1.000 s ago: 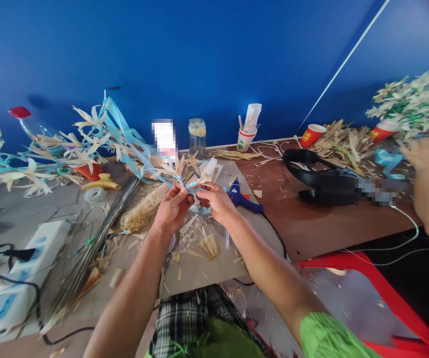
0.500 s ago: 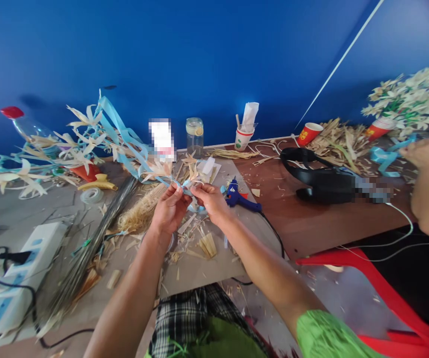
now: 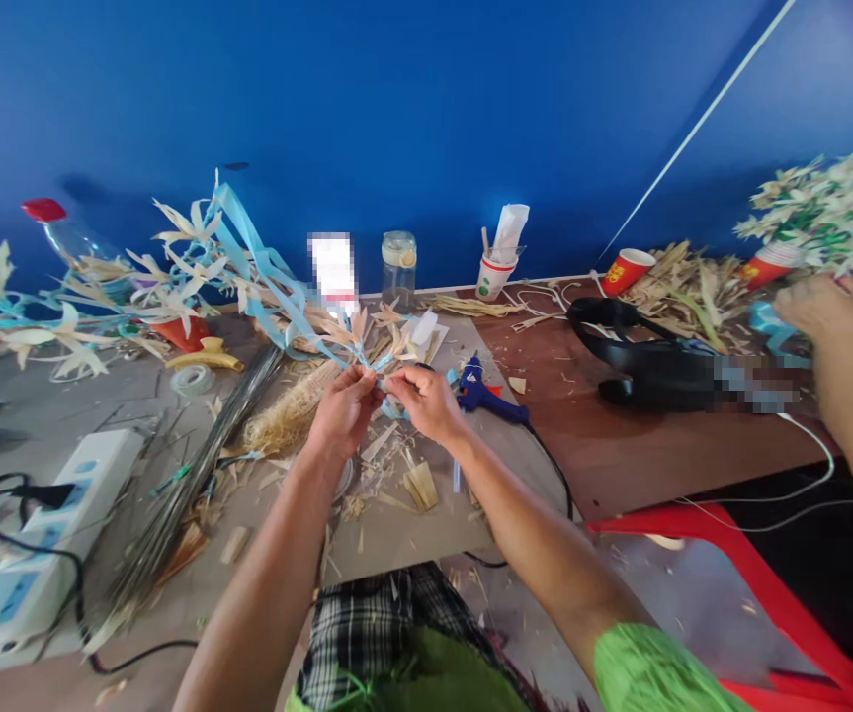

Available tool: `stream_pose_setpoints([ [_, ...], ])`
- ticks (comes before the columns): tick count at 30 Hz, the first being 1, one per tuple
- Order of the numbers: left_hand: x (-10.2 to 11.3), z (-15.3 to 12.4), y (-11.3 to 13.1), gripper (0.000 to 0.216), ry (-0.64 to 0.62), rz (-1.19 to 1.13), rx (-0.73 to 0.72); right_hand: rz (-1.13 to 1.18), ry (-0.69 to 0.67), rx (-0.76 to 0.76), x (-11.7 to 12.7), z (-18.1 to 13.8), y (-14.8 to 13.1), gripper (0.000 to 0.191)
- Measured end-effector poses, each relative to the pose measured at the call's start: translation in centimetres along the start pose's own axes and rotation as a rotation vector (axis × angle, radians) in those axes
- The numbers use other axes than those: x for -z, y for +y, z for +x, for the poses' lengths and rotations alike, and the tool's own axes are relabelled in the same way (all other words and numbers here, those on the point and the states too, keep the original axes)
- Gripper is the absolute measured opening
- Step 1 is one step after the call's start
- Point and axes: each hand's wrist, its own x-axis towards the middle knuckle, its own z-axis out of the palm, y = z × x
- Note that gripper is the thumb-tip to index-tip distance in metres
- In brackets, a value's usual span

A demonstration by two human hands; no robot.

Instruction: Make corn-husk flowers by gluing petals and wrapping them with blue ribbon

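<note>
My left hand (image 3: 344,407) is closed in a pinch at the base of a pale dried-husk flower (image 3: 358,338), where light blue ribbon wraps the stem. A long loop of this blue ribbon (image 3: 267,265) arches away to the back left. My right hand (image 3: 427,400) pinches right beside the left fingertips, at the wrapped stem; its fingers hide whether it grips stem or ribbon. A second husk flower (image 3: 394,342) shows just behind the right fingers. To the right of that hand lies a blue glue gun (image 3: 483,388) with a black cord.
A bundle of thin wires (image 3: 200,485), a tape roll (image 3: 193,380) and a white power strip (image 3: 47,539) lie left. Behind stand a bottle (image 3: 398,277) and a paper cup (image 3: 495,279). A black headset (image 3: 655,366) lies right, near another person's hand (image 3: 830,311).
The view has swung slightly left, so things sit farther right. The held flower stands more upright, closer to the second one. The other person's hand has risen.
</note>
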Motion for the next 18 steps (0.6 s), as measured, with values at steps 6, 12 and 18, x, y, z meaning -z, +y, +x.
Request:
stream_pose_setpoints([
  [6,0.3,0.0,0.6,0.017,-0.057,0.023,0.050,0.119,-0.054,-0.066,0.2,0.3,1.0,0.043],
  [12,0.5,0.4,-0.1,0.021,0.017,0.101,-0.049,0.042,-0.104,-0.001,0.4,0.5,0.6,0.045],
  [18,0.1,0.3,-1.0,0.020,0.126,0.229,-0.173,0.111,-0.038,-0.171,-0.3,0.8,1.0,0.033],
])
